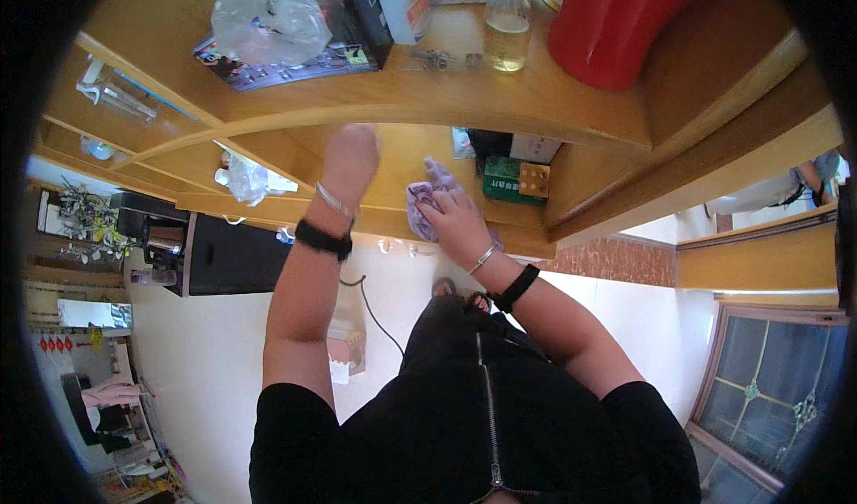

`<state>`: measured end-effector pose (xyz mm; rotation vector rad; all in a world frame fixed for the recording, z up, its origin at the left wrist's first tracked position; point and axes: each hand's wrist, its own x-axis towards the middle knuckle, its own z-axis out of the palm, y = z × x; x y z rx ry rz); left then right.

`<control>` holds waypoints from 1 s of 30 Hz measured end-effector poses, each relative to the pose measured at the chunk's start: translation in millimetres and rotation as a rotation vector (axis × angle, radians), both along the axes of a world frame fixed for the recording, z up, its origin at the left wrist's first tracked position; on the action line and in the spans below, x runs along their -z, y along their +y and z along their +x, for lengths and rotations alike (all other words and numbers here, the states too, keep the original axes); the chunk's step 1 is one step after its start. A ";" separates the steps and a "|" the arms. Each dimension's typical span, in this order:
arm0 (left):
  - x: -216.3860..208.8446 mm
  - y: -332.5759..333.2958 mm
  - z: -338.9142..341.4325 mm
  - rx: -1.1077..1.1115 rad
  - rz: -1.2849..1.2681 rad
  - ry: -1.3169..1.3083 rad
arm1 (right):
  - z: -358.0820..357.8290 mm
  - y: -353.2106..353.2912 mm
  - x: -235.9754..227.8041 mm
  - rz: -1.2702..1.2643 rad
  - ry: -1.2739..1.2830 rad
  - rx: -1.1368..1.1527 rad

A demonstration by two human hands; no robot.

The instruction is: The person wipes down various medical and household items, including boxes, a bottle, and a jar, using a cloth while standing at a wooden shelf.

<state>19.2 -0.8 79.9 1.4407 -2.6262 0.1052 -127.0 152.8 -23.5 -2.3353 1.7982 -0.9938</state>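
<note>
A crumpled light-purple cloth (420,211) lies under my right hand (460,223) on the lower wooden shelf (397,160). The fingers of that hand press into the cloth and hold it, and some of it sticks out past the fingertips. My left hand (351,156) is raised at the curved front edge of the upper shelf (384,107), to the left of the cloth. Its fingers are hidden from view, so their grip does not show. A green box (509,181) sits to the right of my right hand, with a small tan item (535,181) against it.
On the upper shelf are a clear plastic bag (272,17), a bottle of yellowish liquid (507,35), small metal pieces (433,58) and a large red vase-like object (607,26). Side compartments hold a clear container (125,98) and plastic-wrapped things (245,178). A cable (379,312) runs over the floor.
</note>
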 end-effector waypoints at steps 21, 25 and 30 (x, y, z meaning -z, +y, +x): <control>-178.9 109.9 -100.4 0.293 -0.212 0.835 | -4.4 -5.9 -12.0 -0.025 -0.194 -0.058; -178.0 105.3 -92.2 0.337 -0.296 0.899 | -8.5 29.3 -103.9 -0.108 -0.318 -0.133; -191.5 135.0 -52.6 0.467 0.007 1.003 | -39.3 62.9 -178.8 -0.286 -0.321 -0.159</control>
